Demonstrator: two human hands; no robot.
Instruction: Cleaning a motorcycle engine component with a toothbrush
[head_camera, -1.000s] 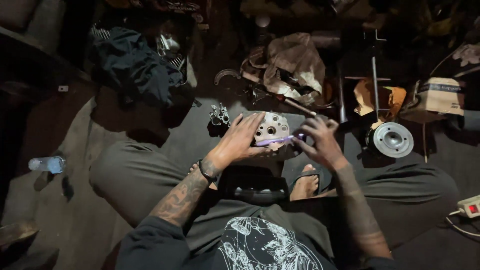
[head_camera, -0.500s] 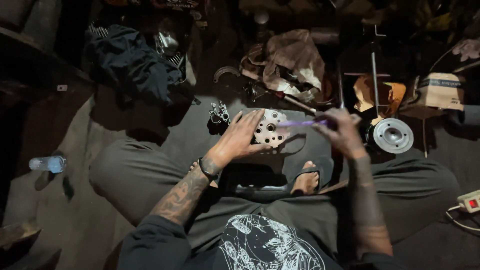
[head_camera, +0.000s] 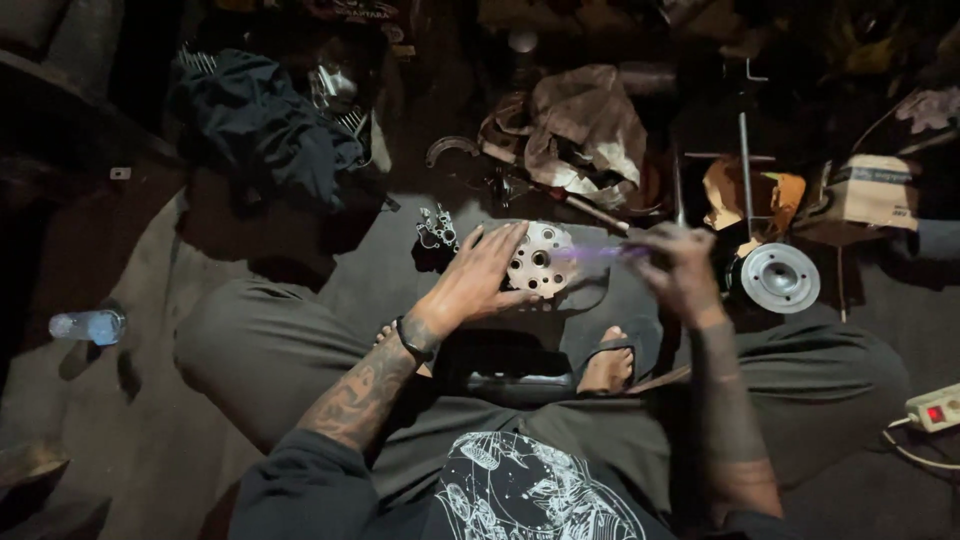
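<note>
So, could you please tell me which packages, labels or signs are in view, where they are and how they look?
Cardboard box: far right on the floor, rectangular, tan with a pale printed side.
Bottle: left on the floor, lying down, clear plastic with a pale label band.
Power strip: right edge, white with a red switch.
No screens or signs show.

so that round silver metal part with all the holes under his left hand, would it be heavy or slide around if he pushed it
The round silver metal part with holes looks like thick cast metal, so probably stiff and heavy for its size. It lies flat with the left hand spread over its edge, so tipping or rolling seems unlikely. On the dark cloth-like mat beneath, it would likely drag rather than slide freely.
</note>
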